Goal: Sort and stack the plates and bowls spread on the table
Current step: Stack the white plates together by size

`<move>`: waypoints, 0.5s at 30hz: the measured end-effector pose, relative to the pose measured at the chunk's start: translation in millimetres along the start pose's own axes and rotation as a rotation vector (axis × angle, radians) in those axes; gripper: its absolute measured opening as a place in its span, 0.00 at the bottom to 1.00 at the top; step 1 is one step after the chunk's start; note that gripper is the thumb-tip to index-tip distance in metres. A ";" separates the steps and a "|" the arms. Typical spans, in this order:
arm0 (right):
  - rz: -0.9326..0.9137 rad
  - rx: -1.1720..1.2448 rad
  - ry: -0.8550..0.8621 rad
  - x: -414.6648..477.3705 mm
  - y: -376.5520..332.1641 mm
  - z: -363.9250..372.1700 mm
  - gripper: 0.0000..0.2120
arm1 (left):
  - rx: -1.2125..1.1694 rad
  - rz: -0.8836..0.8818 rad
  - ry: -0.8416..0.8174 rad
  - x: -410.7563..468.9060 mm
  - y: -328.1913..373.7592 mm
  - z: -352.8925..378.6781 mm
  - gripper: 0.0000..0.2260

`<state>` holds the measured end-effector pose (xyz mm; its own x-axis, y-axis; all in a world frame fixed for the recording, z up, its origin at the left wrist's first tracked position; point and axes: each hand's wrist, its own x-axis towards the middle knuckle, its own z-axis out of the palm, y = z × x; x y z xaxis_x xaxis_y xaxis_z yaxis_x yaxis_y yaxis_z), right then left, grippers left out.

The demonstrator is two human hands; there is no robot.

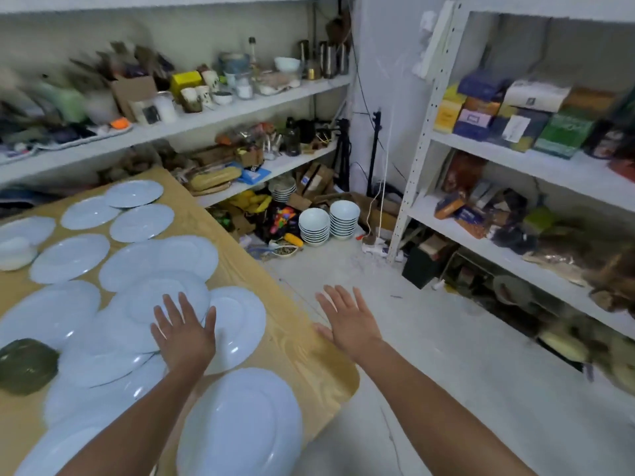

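Observation:
Several pale blue plates lie spread over the wooden table (302, 352), some overlapping. My left hand (184, 333) hovers flat with fingers spread over the overlapping plates (151, 300) near the table's right side, holding nothing. My right hand (348, 319) is spread open past the table's right edge, above the floor, thumb near the edge. A large plate (240, 424) lies nearest me between my forearms. A white bowl (15, 254) sits at the far left, and a dark green dish (25, 365) lies at the left edge.
Two stacks of white bowls (328, 221) stand on the floor by the shelves. Cluttered shelving (206, 111) runs along the back wall, and a white rack (515, 159) of boxes stands on the right. Bare floor (446, 338) lies between table and rack.

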<state>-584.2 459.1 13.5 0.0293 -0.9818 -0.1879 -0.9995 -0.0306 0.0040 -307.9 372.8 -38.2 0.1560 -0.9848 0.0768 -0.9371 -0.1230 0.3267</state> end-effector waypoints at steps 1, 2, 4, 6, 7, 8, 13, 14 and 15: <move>-0.049 -0.010 0.010 11.9 13.7 -3.2 0.36 | 0.013 -0.041 0.004 0.5 9.8 3.9 0.32; -0.102 -0.018 0.023 23.5 26.3 -5.5 0.40 | 0.009 -0.095 0.015 0.2 19.3 6.8 0.31; -0.200 -0.028 0.055 48.5 47.7 -12.3 0.47 | -0.009 -0.155 0.077 -1.6 37.7 9.3 0.33; -0.289 -0.055 0.071 77.0 62.7 -19.3 0.47 | 0.002 -0.205 0.112 -3.0 48.8 13.2 0.39; -0.321 -0.046 0.060 91.0 67.0 -23.5 0.47 | 0.013 -0.231 0.130 -2.2 52.9 15.3 0.42; -0.348 -0.045 0.044 104.8 69.2 -29.3 0.47 | 0.019 -0.266 0.143 -1.2 56.2 16.1 0.43; -0.555 -0.059 0.090 182.6 68.0 -40.3 0.36 | 0.026 -0.514 0.262 19.1 73.5 20.5 0.46; -0.601 -0.052 0.095 201.9 67.2 -40.7 0.36 | 0.021 -0.552 0.281 26.7 77.3 22.7 0.45; -0.628 -0.046 0.103 220.9 65.4 -43.4 0.36 | 0.021 -0.588 0.298 35.6 81.3 24.0 0.45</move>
<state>-642.6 232.1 14.9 0.6129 -0.7869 -0.0725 -0.7900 -0.6122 -0.0334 -386.0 324.8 -31.5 0.7205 -0.6771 0.1498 -0.6750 -0.6353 0.3752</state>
